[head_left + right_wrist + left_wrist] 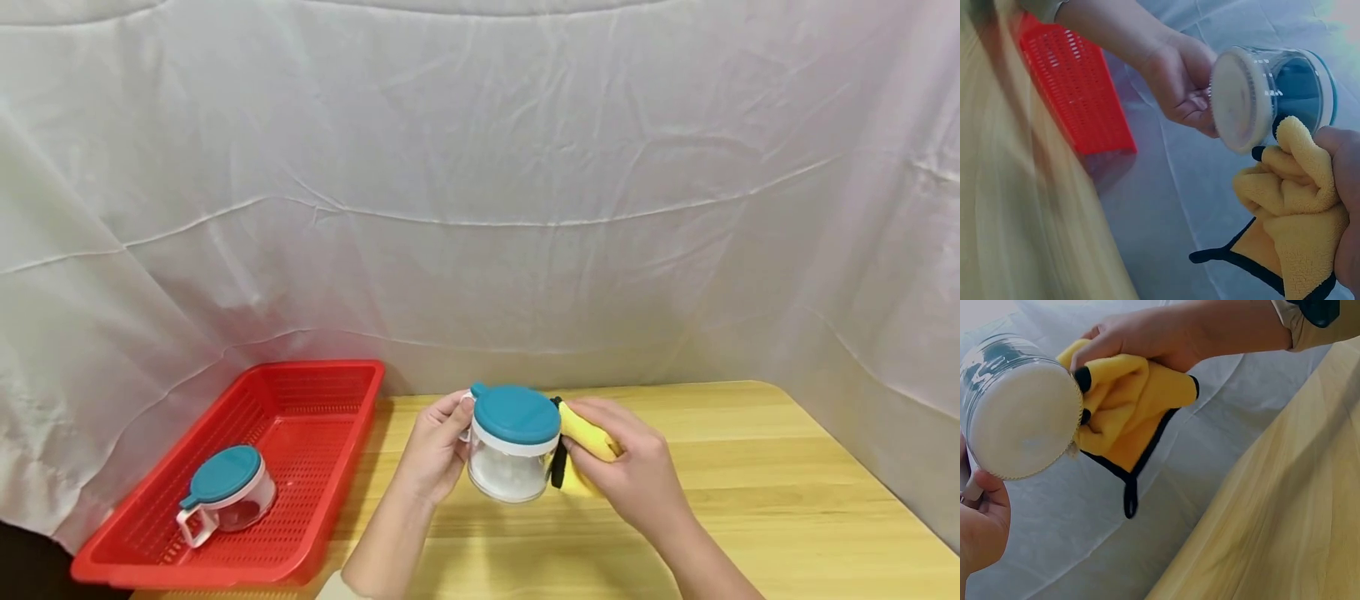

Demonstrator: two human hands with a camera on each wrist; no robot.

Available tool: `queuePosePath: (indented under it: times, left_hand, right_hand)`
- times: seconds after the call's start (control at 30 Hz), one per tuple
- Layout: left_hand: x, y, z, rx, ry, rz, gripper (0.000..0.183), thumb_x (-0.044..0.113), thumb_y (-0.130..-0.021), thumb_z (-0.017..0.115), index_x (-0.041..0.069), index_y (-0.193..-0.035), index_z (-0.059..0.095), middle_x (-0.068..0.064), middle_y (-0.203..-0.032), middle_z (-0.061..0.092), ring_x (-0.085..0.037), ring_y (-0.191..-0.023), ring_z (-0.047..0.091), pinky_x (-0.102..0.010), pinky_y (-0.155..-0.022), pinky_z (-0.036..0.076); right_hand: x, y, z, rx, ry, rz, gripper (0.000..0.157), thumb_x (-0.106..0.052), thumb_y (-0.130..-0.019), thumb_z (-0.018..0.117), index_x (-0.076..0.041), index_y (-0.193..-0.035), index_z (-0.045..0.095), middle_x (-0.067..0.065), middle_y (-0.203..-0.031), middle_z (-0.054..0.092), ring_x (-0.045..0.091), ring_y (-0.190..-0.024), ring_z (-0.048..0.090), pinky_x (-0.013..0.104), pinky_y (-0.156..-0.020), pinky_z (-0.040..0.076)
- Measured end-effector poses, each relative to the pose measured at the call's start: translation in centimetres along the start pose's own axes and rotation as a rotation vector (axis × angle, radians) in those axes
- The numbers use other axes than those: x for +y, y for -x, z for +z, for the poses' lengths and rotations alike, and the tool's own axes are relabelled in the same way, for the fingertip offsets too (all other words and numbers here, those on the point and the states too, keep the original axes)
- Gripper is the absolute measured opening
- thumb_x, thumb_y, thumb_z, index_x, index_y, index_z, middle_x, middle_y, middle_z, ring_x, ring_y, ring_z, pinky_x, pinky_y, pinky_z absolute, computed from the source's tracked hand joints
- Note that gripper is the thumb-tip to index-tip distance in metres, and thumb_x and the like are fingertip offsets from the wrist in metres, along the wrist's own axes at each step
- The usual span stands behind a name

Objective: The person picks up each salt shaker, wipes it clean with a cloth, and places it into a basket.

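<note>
A clear jar (512,471) with a teal lid (517,414) and a white rim is held up above the table. My left hand (437,446) grips it by its white handle, on the left side. In my right hand (630,458) is a bunched yellow cloth (588,433) with black edging, and it touches the jar's right side. The left wrist view shows the jar's whitish bottom (1025,422) and the cloth (1141,394) hanging down with a black loop. Folds of the cloth (1291,181) cover part of the jar's side in the right wrist view.
To the left stands a red perforated basket (330,467). A second jar (243,504) with a teal lid and white handle lies tilted in it. The wooden table (720,450) extends right, and a pale grey curtain (525,208) hangs behind.
</note>
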State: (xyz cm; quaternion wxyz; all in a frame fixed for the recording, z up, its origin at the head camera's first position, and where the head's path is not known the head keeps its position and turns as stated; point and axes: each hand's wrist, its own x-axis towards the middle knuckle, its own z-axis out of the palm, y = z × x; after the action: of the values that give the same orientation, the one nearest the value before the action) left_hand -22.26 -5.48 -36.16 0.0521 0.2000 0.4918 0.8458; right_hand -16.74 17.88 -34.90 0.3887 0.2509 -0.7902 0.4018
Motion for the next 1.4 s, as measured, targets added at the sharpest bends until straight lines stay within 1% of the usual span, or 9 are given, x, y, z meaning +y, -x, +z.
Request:
queuePosePath:
  times: [0.23, 0.3, 0.43, 0.53, 0.67, 0.87, 1.13, 1.27, 1.4]
  left_hand:
    - [0.0, -0.1, 0.0, -0.036, 0.024, 0.013, 0.016, 0.022, -0.098, 0.061, 0.026, -0.099, 0.076, 0.012, -0.087, 0.073, -0.002, -0.079, 0.066, -0.017, -0.073, 0.057]
    - [0.0, 0.0, 0.0, -0.043, 0.039, 0.018, 0.017, 0.022, -0.098, 0.06, 0.025, -0.099, 0.076, 0.011, -0.087, 0.073, -0.002, -0.078, 0.067, -0.016, -0.072, 0.056]
    - [0.1, 0.0, -0.1, -0.053, 0.067, 0.018, 0.017, 0.021, -0.099, 0.059, 0.022, -0.099, 0.076, 0.01, -0.084, 0.072, -0.002, -0.074, 0.066, -0.014, -0.067, 0.055]
    - [0.1, 0.0, -0.2, -0.068, 0.076, 0.017, 0.017, 0.021, -0.099, 0.058, 0.022, -0.099, 0.075, 0.01, -0.084, 0.072, -0.002, -0.073, 0.066, -0.013, -0.067, 0.055]
    - [0.0, 0.0, -0.2, -0.121, 0.081, 0.015, 0.017, 0.021, -0.099, 0.059, 0.021, -0.1, 0.075, 0.009, -0.084, 0.073, -0.002, -0.074, 0.067, -0.014, -0.068, 0.055]
    - [-0.1, 0.1, -0.2, -0.174, 0.089, 0.012, 0.017, 0.018, -0.099, 0.058, 0.019, -0.101, 0.075, 0.009, -0.085, 0.073, -0.001, -0.073, 0.067, -0.013, -0.065, 0.054]
    - [0.1, 0.3, -0.3, -0.141, 0.085, 0.034, 0.016, 0.023, -0.098, 0.06, 0.021, -0.1, 0.076, 0.01, -0.085, 0.072, -0.001, -0.075, 0.067, -0.013, -0.067, 0.054]
    - [0.2, 0.3, -0.3, -0.171, 0.093, 0.041, 0.017, 0.022, -0.099, 0.059, 0.02, -0.102, 0.076, 0.009, -0.086, 0.073, -0.001, -0.077, 0.068, -0.014, -0.07, 0.055]
    - [0.0, 0.3, -0.4, -0.233, 0.096, 0.03, 0.018, 0.02, -0.1, 0.058, 0.019, -0.101, 0.075, 0.009, -0.087, 0.073, -0.001, -0.078, 0.068, -0.014, -0.072, 0.055]
  right_hand:
    - [0.1, 0.0, 0.1, -0.049, -0.012, 0.007, 0.041, -0.001, -0.074, 0.082, -0.012, -0.112, 0.074, 0.0, -0.112, 0.07, 0.012, -0.104, 0.063, 0.009, -0.088, 0.048]
    - [0.4, 0.2, 0.4, -0.078, 0.019, -0.044, 0.038, -0.003, -0.076, 0.08, -0.012, -0.112, 0.074, 0.0, -0.111, 0.07, 0.014, -0.101, 0.064, 0.01, -0.087, 0.048]
    - [0.8, 0.4, 0.8, -0.111, 0.14, -0.221, 0.032, -0.011, -0.082, 0.073, -0.009, -0.114, 0.072, 0.004, -0.111, 0.07, 0.02, -0.1, 0.066, 0.019, -0.092, 0.053]
    - [1.0, 0.3, 0.8, -0.092, 0.206, -0.338, 0.029, -0.02, -0.091, 0.065, -0.006, -0.115, 0.072, 0.006, -0.113, 0.07, 0.024, -0.101, 0.068, 0.029, -0.092, 0.055]
    - [0.9, 0.0, 0.6, -0.03, 0.227, -0.416, 0.034, -0.028, -0.098, 0.053, -0.005, -0.116, 0.071, 0.007, -0.113, 0.07, 0.025, -0.099, 0.068, 0.028, -0.091, 0.056]
    - [0.7, -0.2, 0.8, 0.033, 0.228, -0.439, 0.04, -0.037, -0.101, 0.052, -0.004, -0.114, 0.072, 0.007, -0.111, 0.071, 0.025, -0.097, 0.068, 0.024, -0.092, 0.054]
    - [1.1, 0.4, 1.8, -0.074, 0.258, -0.516, 0.041, -0.038, -0.103, 0.047, -0.005, -0.108, 0.072, 0.004, -0.11, 0.07, 0.021, -0.093, 0.068, 0.033, -0.078, 0.06]
    - [1.3, 0.7, 1.9, -0.096, 0.256, -0.524, 0.041, -0.038, -0.102, 0.046, -0.006, -0.106, 0.071, 0.003, -0.108, 0.07, 0.02, -0.091, 0.067, 0.031, -0.076, 0.06]
    - [1.3, 0.5, 1.7, -0.056, 0.206, -0.499, 0.04, -0.039, -0.101, 0.051, -0.006, -0.109, 0.072, 0.005, -0.111, 0.07, 0.022, -0.095, 0.068, 0.029, -0.082, 0.059]
